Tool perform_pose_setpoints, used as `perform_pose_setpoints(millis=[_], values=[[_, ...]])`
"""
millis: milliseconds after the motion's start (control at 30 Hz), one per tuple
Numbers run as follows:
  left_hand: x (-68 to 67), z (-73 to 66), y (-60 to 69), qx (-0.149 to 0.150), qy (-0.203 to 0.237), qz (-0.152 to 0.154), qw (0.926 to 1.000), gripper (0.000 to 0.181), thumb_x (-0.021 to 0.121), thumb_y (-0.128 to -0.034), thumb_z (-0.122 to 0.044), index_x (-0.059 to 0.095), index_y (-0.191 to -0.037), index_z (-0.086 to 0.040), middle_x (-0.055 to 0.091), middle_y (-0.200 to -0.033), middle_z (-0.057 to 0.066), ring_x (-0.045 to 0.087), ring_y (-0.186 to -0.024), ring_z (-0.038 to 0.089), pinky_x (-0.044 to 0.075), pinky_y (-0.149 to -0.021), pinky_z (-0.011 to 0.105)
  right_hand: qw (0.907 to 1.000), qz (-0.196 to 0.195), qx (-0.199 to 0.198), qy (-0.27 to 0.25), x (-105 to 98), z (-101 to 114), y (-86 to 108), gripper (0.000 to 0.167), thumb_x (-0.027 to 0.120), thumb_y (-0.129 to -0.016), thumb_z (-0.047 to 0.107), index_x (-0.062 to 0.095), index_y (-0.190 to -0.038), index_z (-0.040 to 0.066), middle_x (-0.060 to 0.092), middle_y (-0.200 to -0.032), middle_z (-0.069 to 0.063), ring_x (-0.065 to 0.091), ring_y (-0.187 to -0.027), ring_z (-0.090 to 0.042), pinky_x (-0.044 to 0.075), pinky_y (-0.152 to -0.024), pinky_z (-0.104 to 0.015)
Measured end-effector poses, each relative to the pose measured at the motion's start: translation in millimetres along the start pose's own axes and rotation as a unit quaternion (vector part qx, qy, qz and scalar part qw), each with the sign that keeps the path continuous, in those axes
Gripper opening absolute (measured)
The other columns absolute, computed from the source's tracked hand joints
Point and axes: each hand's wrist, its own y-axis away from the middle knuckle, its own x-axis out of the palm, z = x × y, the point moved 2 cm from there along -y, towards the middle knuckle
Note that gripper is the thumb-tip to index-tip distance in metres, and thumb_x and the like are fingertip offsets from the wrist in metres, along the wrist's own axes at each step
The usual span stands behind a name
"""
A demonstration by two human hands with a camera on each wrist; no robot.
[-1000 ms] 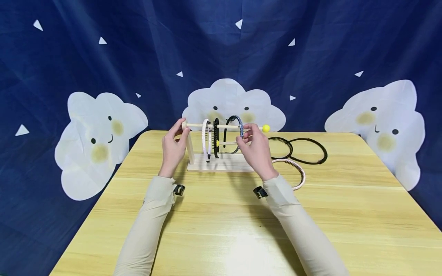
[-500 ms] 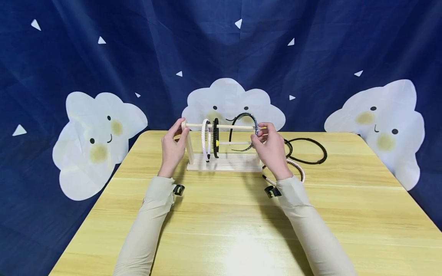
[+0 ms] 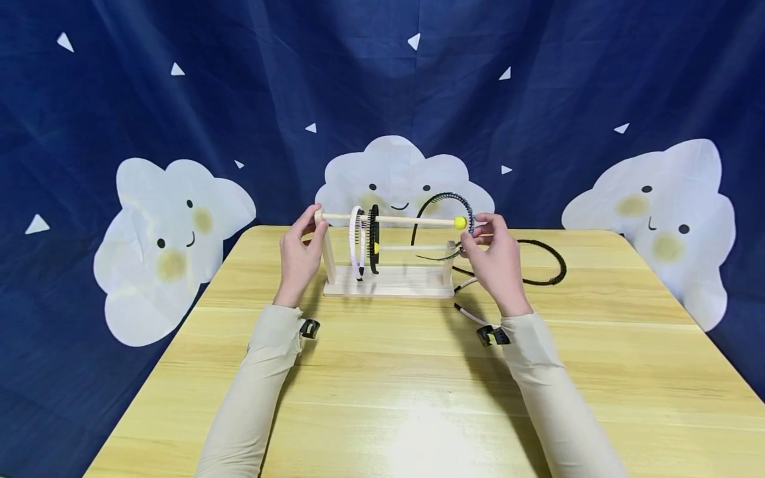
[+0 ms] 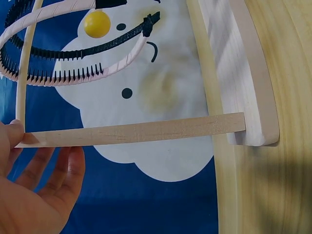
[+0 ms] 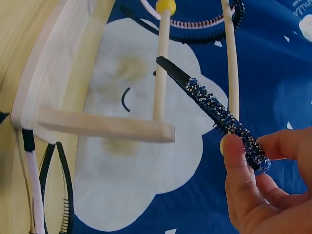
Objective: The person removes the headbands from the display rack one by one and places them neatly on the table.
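Observation:
A wooden stand [image 3: 388, 289] has two posts and two rods with yellow ball ends. My left hand [image 3: 301, 257] pinches the top of its left post [image 4: 136, 132], where the upper rod [image 4: 24, 73] joins. On that rod hang a white headband [image 3: 354, 245] and a black one [image 3: 374, 249]. My right hand [image 3: 495, 262] pinches a blue glittery headband [image 5: 219, 112] between thumb and fingers, beside the yellow ball [image 3: 460, 222] of the upper rod. In the head view this headband stands upright, its arc behind the rod's end.
Right of the stand lie a black headband [image 3: 562, 265] and a pale pink headband [image 5: 36, 195], partly hidden by my right hand and wrist in the head view. A dark blue curtain [image 3: 275, 99] with white clouds hangs behind the wooden table [image 3: 370, 385].
My right hand has moved right along the upper rod with the blue glittery headband, to the rod's ball end, uncovering the stand's right post. My left hand has stayed at the left post.

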Motion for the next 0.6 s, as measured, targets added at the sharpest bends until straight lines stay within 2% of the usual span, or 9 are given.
perform_pose_setpoints(millis=[200,367,467,600], values=[[-0.1,0.1,0.5,0.002,-0.004,0.001,1.0000,0.039,0.063,-0.1033,-0.028,0.064,-0.140,-0.014,0.072,-0.119,0.014,0.069,-0.106,0.026,0.058,-0.084,0.048,0.9991,-0.020,0.018,-0.032,-18,-7,-2.7,0.040,0.063,-0.098,0.009,0.050,-0.135,-0.002,0.055,-0.103,-0.005,0.064,-0.086,-0.011,0.061,-0.071,-0.025],[-0.3,-0.5,0.7,0.001,-0.004,0.000,1.0000,0.039,0.063,-0.1034,-0.027,0.064,-0.140,-0.014,0.072,-0.119,0.015,0.069,-0.106,0.027,0.058,-0.083,0.049,0.9948,-0.050,0.038,-0.080,-39,-7,-5.2,0.039,0.063,-0.097,0.007,0.050,-0.133,-0.001,0.051,-0.100,-0.001,0.063,-0.084,-0.008,0.060,-0.071,-0.023],[-0.1,-0.2,0.8,0.000,-0.001,0.001,1.0000,0.039,0.063,-0.1034,-0.026,0.063,-0.141,-0.014,0.071,-0.120,0.015,0.068,-0.107,0.028,0.059,-0.085,0.049,0.9876,-0.072,0.061,-0.126,-59,-10,-7.7,0.035,0.064,-0.095,0.002,0.051,-0.128,0.005,0.051,-0.100,-0.002,0.063,-0.083,-0.009,0.059,-0.069,-0.021],[0.0,0.0,0.6,0.000,0.002,0.002,1.0000,0.040,0.063,-0.1032,-0.025,0.063,-0.141,-0.015,0.071,-0.122,0.016,0.068,-0.108,0.030,0.058,-0.086,0.050,0.9721,-0.099,0.094,-0.190,-93,-22,-11.8,0.034,0.064,-0.094,-0.003,0.052,-0.121,0.013,0.052,-0.103,-0.005,0.062,-0.083,-0.009,0.059,-0.069,-0.020]])
